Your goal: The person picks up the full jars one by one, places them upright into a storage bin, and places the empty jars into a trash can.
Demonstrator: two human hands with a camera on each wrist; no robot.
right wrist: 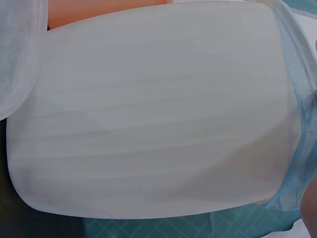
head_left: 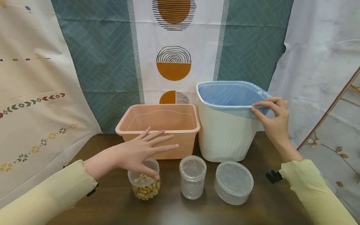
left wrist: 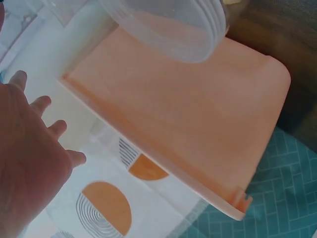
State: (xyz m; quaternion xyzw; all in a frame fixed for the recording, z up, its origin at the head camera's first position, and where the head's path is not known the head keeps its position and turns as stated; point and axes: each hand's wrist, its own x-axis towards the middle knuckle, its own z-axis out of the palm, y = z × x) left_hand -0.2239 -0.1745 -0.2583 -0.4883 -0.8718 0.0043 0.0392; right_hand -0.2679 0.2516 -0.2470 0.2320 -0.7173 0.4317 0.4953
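My right hand [head_left: 277, 120] pinches the edge of a blue bin liner [head_left: 232, 93] at the front right rim of a white trash bin [head_left: 225, 134]. The liner is folded over the rim. My left hand [head_left: 143, 150] hovers with fingers spread above a clear jar of cashews [head_left: 146, 189], hiding part of its top. Nothing is in that hand. Behind it stands a peach plastic basin [head_left: 157, 145], whose side fills much of the left wrist view. In the right wrist view the bin's wall [right wrist: 148, 114] takes up most of the picture, with fingers barely showing at the right edge.
A narrow clear jar [head_left: 192, 181] and a low round clear container [head_left: 234, 184] stand on the dark wooden table [head_left: 174, 212] in front of the basin and bin. A patterned curtain [head_left: 107, 62] hangs close behind them.
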